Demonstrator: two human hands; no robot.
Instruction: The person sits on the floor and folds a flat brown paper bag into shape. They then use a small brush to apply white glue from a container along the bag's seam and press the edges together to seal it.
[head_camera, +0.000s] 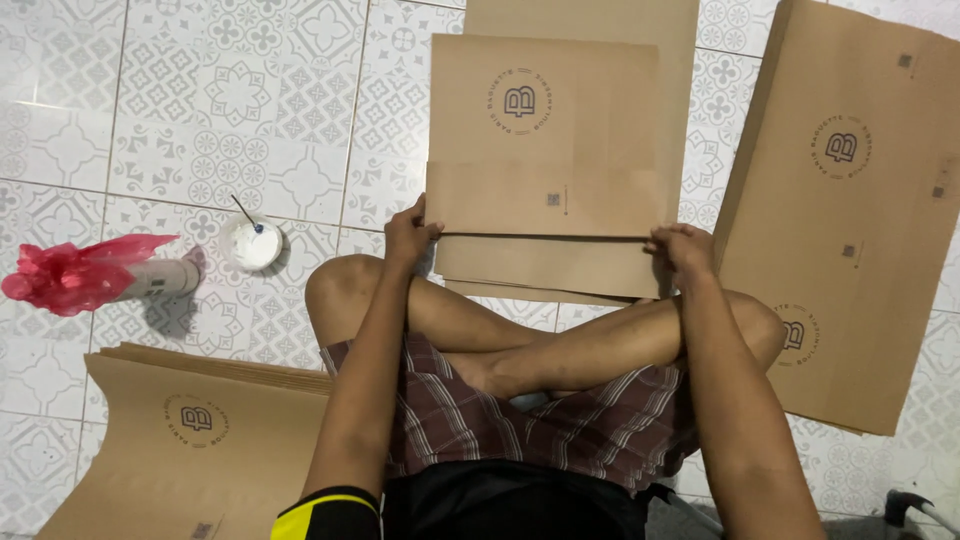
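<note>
A flat brown cardboard sheet with a round printed emblem (545, 140) lies on the patterned white tile floor (200, 120) just in front of a person's crossed legs, its lower flap folded up, with the left hand (410, 232) gripping its lower left edge and the right hand (682, 248) curled closed on its lower right edge. More brown cardboard sheets lie beneath it, a large stack (850, 200) sits at the right and another stack (190, 450) at lower left. Farther left stand a small white cup with a stick in it (255, 243) and a white tube wrapped in red plastic (95, 275).
</note>
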